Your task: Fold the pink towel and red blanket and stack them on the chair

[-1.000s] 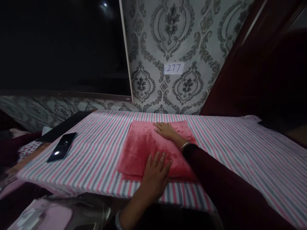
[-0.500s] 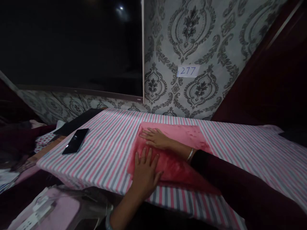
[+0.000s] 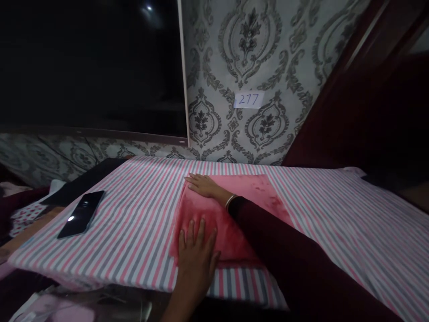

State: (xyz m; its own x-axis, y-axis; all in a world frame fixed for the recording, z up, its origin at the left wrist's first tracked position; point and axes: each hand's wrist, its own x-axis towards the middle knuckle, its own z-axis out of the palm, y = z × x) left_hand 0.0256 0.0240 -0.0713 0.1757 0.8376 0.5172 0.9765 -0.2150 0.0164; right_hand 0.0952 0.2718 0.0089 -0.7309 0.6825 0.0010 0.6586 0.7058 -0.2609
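A red plush cloth [image 3: 231, 232], folded into a rough rectangle, lies on the striped sheet [image 3: 134, 223]. My left hand [image 3: 196, 255] rests palm down on its near left part, fingers spread. Farther back, my right hand [image 3: 204, 185] lies flat across the cloth's far left corner, with its fingers stretched toward the left edge. A bracelet [image 3: 230, 201] circles the right wrist. The dark right sleeve hides part of the cloth's right side. Neither hand grips anything.
A black phone [image 3: 82, 214] lies on the sheet at the left. Behind the table are a large dark television [image 3: 94, 67] and patterned wallpaper with a paper marked 277 [image 3: 249, 99]. Below the table's front edge at lower left sits a pink item [image 3: 67, 308].
My right hand has slid to the far left corner of the red cloth, farther from my left hand. My left hand stays on the near part. The camera view has shifted somewhat.
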